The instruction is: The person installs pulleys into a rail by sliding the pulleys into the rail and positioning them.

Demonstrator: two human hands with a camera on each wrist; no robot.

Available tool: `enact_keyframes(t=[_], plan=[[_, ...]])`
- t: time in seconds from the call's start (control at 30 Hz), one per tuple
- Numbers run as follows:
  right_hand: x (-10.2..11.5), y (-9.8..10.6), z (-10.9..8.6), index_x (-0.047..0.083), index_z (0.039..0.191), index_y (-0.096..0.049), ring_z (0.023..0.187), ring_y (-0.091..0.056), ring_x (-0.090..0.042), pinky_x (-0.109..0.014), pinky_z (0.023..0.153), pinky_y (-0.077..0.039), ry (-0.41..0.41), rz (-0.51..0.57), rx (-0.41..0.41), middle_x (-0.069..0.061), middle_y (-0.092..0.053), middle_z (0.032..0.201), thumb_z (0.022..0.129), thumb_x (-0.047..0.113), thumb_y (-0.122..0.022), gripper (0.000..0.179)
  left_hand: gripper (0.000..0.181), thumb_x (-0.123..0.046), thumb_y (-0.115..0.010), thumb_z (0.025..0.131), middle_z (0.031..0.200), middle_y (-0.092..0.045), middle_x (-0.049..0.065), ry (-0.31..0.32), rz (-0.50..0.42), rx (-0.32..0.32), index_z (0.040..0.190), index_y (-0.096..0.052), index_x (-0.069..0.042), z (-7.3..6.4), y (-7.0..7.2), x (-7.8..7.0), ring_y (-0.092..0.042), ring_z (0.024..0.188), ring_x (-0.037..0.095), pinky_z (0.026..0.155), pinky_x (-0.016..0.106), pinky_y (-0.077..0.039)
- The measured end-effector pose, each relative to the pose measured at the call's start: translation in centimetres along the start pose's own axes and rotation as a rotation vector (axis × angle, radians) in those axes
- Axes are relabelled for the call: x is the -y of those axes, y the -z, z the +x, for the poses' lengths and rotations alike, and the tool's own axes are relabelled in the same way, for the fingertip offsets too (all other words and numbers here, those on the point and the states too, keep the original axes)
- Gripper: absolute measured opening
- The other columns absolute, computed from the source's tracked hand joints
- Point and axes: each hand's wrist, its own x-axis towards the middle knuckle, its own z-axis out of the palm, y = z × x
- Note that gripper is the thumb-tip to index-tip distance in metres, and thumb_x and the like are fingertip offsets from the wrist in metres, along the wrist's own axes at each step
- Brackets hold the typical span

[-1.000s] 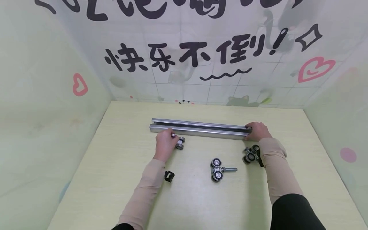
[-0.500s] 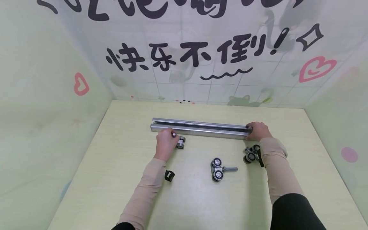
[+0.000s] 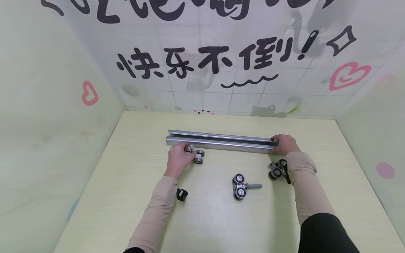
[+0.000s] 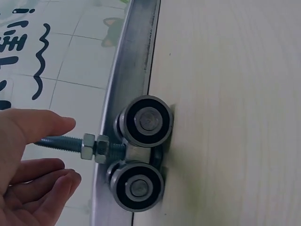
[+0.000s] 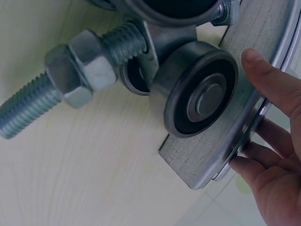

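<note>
A long metal channel rail (image 3: 218, 143) lies across the back of the table with its slot facing up. At its right end my right hand (image 3: 284, 144) grips it, thumb on the near side and fingers on the far side in the right wrist view. A roller trolley (image 4: 141, 153) with a threaded bolt and nuts stands against the near side of the rail, toward its left end. My left hand (image 3: 178, 160) is around that bolt, thumb and fingers apart, with a gap visible in the left wrist view.
A second roller trolley (image 3: 239, 186) lies mid-table, its bolt pointing right. Another trolley (image 3: 276, 171) sits beside the right forearm, close before the right wrist camera. Printed walls (image 3: 202, 95) enclose the table (image 3: 209, 218) at the back and sides.
My left hand has shifted slightly left and its fingers have loosened, so more of the trolley and its bolt shows. The right hand and the rail stay put.
</note>
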Motion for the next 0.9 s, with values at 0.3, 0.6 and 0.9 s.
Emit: enact_keyframes(t=[0.3, 0.6, 0.9], plan=[[0.2, 0.1, -0.2, -0.006, 0.115, -0.056, 0.098, -0.052, -0.05, -0.055, 0.086, -0.042, 0.014, -0.018, -0.011, -0.032, -0.056, 0.111, 0.063, 0.017, -0.079, 0.061, 0.034, -0.017, -0.073, 0.072, 0.083, -0.068, 0.012, 0.038, -0.039, 0.03, 0.1, -0.066, 0.0, -0.3, -1.2, 1.5, -0.06, 0.069, 0.02, 0.066, 0.032, -0.053], [0.2, 0.2, -0.3, -0.006, 0.115, -0.056, 0.098, -0.052, -0.049, -0.056, 0.087, -0.042, 0.013, -0.006, -0.018, -0.032, -0.056, 0.111, 0.064, 0.016, -0.079, 0.06, 0.025, -0.014, -0.073, 0.072, 0.081, -0.069, 0.013, 0.012, -0.033, 0.006, 0.091, -0.067, 0.0, -0.2, -2.1, 1.7, -0.064, 0.072, 0.021, 0.07, 0.032, -0.054], [0.1, 0.1, -0.1, -0.005, 0.116, -0.056, 0.099, -0.051, -0.05, -0.056, 0.088, -0.04, 0.001, -0.004, -0.004, -0.032, -0.055, 0.113, 0.065, 0.016, -0.078, 0.06, 0.018, -0.008, -0.071, 0.072, 0.075, -0.068, 0.014, -0.023, -0.022, -0.025, 0.085, -0.067, 0.002, 0.0, -2.4, 1.9, -0.064, 0.067, 0.021, 0.064, 0.03, -0.055]])
